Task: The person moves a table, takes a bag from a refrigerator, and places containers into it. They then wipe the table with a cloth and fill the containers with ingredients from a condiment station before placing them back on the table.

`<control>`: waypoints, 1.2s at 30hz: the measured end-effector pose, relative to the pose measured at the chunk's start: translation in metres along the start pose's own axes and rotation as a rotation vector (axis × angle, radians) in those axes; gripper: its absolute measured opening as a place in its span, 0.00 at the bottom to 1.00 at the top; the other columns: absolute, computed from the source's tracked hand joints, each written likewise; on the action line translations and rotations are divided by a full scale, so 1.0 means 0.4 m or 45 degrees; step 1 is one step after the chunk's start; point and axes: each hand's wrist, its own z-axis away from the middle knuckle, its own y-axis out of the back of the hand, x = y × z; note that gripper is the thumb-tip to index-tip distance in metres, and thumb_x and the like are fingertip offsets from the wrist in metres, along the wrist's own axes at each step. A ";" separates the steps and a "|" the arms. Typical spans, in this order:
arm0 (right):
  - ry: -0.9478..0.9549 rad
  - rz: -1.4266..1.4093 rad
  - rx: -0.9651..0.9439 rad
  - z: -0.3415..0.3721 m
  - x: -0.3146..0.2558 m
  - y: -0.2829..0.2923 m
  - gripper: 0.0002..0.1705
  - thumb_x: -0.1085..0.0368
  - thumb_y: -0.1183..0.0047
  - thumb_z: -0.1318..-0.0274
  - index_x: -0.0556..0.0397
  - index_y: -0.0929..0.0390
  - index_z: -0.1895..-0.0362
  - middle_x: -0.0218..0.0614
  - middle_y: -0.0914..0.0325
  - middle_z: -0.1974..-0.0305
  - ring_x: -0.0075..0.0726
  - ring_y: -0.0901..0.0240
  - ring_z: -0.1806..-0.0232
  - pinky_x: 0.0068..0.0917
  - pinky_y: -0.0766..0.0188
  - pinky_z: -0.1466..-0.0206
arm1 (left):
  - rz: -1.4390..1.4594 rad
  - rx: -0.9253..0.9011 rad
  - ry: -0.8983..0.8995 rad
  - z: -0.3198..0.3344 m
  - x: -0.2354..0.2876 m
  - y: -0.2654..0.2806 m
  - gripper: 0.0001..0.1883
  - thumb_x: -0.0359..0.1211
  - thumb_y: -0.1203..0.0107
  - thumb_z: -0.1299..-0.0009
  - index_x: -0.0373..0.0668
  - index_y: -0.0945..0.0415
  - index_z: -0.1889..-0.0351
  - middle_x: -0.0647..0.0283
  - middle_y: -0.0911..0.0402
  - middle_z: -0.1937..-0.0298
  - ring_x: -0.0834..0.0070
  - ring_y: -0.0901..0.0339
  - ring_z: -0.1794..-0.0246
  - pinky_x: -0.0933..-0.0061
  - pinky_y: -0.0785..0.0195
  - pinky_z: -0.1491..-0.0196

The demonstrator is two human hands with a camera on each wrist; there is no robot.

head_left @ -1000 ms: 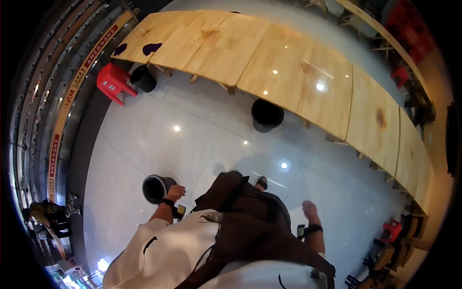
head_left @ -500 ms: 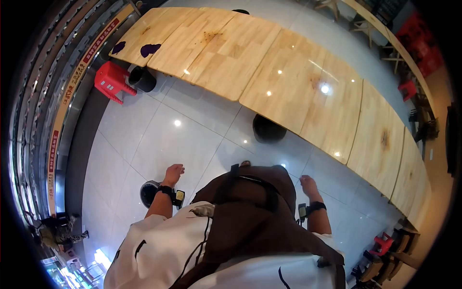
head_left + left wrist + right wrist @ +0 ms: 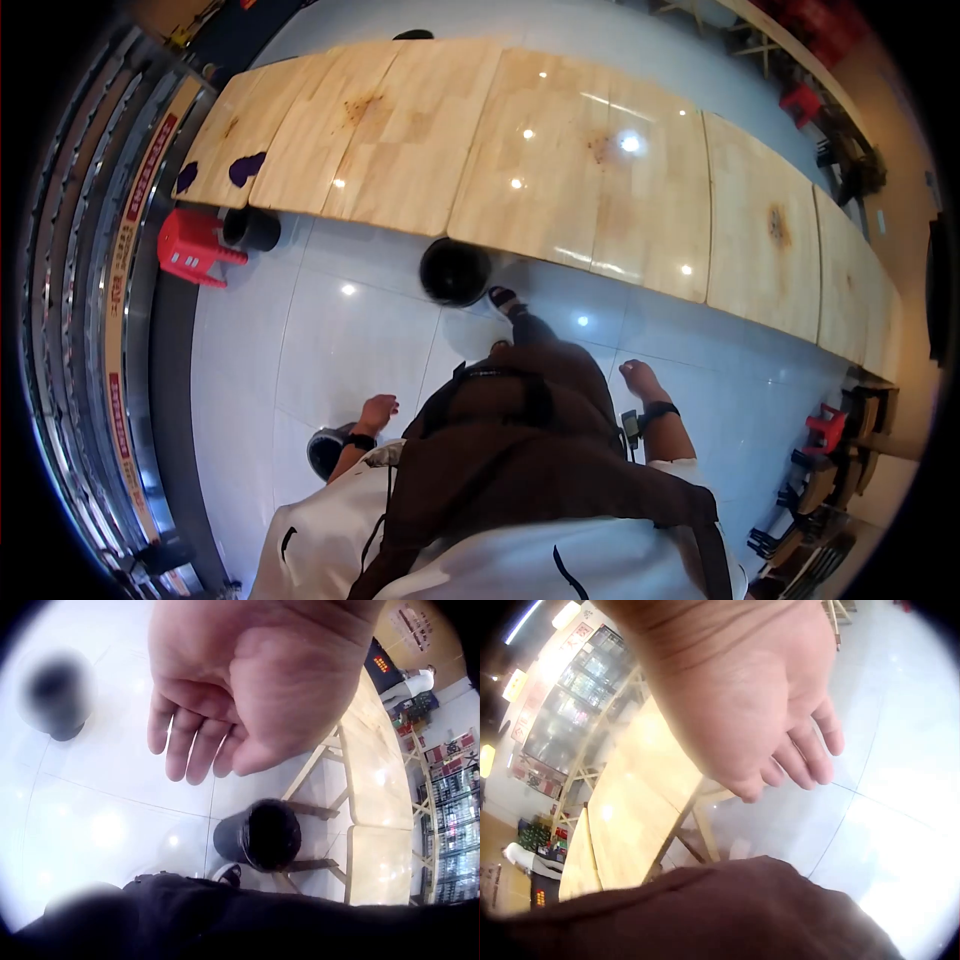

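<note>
My left hand [image 3: 377, 412] hangs at the left of my body in the head view, above a black bin [image 3: 325, 452] on the floor. In the left wrist view that hand [image 3: 255, 682] has loosely bent fingers and holds nothing. On my other side hangs the right hand [image 3: 638, 378], short of the long row of wooden tables [image 3: 560, 160]. The right wrist view shows this hand [image 3: 757, 697] with relaxed fingers and an empty palm. Neither hand touches anything.
Another black bin [image 3: 455, 272] stands at the near table edge, by my foot. A red stool [image 3: 192, 245] and a third bin [image 3: 252, 230] are at the left end. Dark purple items [image 3: 246, 169] lie on the tables. Chairs [image 3: 812, 480] stand at the right.
The tables and the bin near their edge are now closer to my body, and that bin has shifted left in view. One foot has come forward beside it. Both hands stay empty.
</note>
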 end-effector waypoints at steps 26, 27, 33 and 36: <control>-0.313 -2.821 0.327 -0.645 0.102 0.014 0.25 0.54 0.55 0.41 0.53 0.39 0.44 0.39 0.36 0.45 0.43 0.38 0.45 0.43 0.40 0.42 | 1.447 -0.089 0.058 -0.936 0.628 -0.259 0.21 0.35 0.55 0.31 0.37 0.42 0.43 0.55 0.35 0.44 0.62 0.37 0.42 0.59 0.44 0.40; -0.314 -2.880 0.344 -0.652 0.105 0.008 0.25 0.54 0.55 0.41 0.53 0.39 0.44 0.38 0.35 0.46 0.44 0.38 0.45 0.44 0.40 0.42 | 1.425 0.047 0.002 -0.947 0.641 -0.287 0.19 0.34 0.56 0.31 0.38 0.41 0.43 0.56 0.33 0.46 0.63 0.35 0.44 0.60 0.42 0.41; -0.322 -2.800 0.430 -0.615 0.104 0.007 0.25 0.54 0.58 0.40 0.54 0.39 0.43 0.38 0.35 0.45 0.43 0.38 0.44 0.42 0.41 0.40 | 1.998 0.259 0.385 -0.887 0.716 -0.323 0.18 0.32 0.56 0.30 0.41 0.40 0.43 0.56 0.32 0.47 0.61 0.34 0.46 0.59 0.38 0.44; -0.288 -2.814 0.411 -0.548 0.120 0.006 0.25 0.58 0.53 0.42 0.50 0.41 0.42 0.38 0.34 0.47 0.43 0.35 0.47 0.42 0.36 0.45 | 1.895 0.300 0.337 -0.823 0.670 -0.328 0.18 0.32 0.57 0.30 0.38 0.41 0.44 0.55 0.32 0.46 0.60 0.34 0.46 0.58 0.39 0.44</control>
